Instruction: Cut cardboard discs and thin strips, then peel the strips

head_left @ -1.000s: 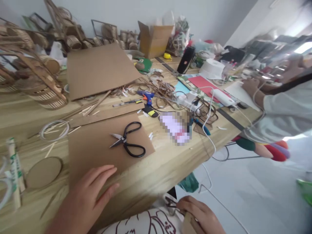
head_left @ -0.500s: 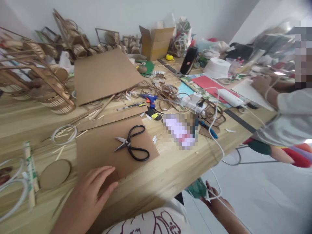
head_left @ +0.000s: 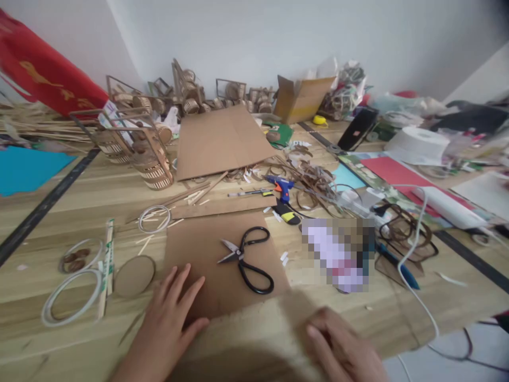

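My left hand (head_left: 170, 313) lies with fingers spread over the near left part of a brown cardboard sheet (head_left: 186, 239), holding nothing. On that sheet are scissors (head_left: 239, 252) with black loop handles, their blades parted and pointing left. My right hand (head_left: 342, 345) is above the table's near edge, fingers curled in and thumb alongside; no object shows in it. Left of my left hand lies a round cardboard disc (head_left: 134, 276). Beyond it are a green-and-white strip (head_left: 107, 265) and rings of white cord (head_left: 71, 297).
A blue glue gun (head_left: 283, 188), a yellow-and-black cutter (head_left: 287, 214) and curled brown strips (head_left: 314, 172) lie beyond the scissors. A large cardboard sheet (head_left: 222, 140) and wooden-framed baskets (head_left: 155, 164) stand farther back. A white cable (head_left: 413, 249) crosses the right side.
The view has swung left. My right hand has come up from below the table edge, where it was by a green, see-through item. My left hand's fingers have spread wider.
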{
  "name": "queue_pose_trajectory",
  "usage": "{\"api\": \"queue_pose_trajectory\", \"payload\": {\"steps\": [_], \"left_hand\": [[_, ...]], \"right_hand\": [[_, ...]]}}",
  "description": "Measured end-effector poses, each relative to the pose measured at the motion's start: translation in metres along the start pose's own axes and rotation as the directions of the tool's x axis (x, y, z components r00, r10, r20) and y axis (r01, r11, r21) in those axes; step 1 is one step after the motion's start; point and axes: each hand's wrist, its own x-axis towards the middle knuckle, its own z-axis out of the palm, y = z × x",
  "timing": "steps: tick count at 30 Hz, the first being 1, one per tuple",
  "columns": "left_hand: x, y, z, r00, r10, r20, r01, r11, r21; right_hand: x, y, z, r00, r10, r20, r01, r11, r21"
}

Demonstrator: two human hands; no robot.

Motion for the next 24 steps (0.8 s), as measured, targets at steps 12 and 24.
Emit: {"api": "queue_pose_trajectory", "payload": {"steps": [12, 24], "left_hand": [[-0.002, -0.004, 0.005, 0.995, 0.092, 0.039, -0.096, 0.988, 0.118], [0.06, 0.002, -0.009, 0.927, -0.131, 0.35, 0.159, 0.986, -0.051]], "right_hand": [[0.13, 0.002, 0.036, 0.902, -0.178, 0.392, 0.335, 0.862, -0.38], [0.176, 0.012, 0.038, 0.894, -0.322, 0.311, 0.434, 0.793, -0.427]]}}
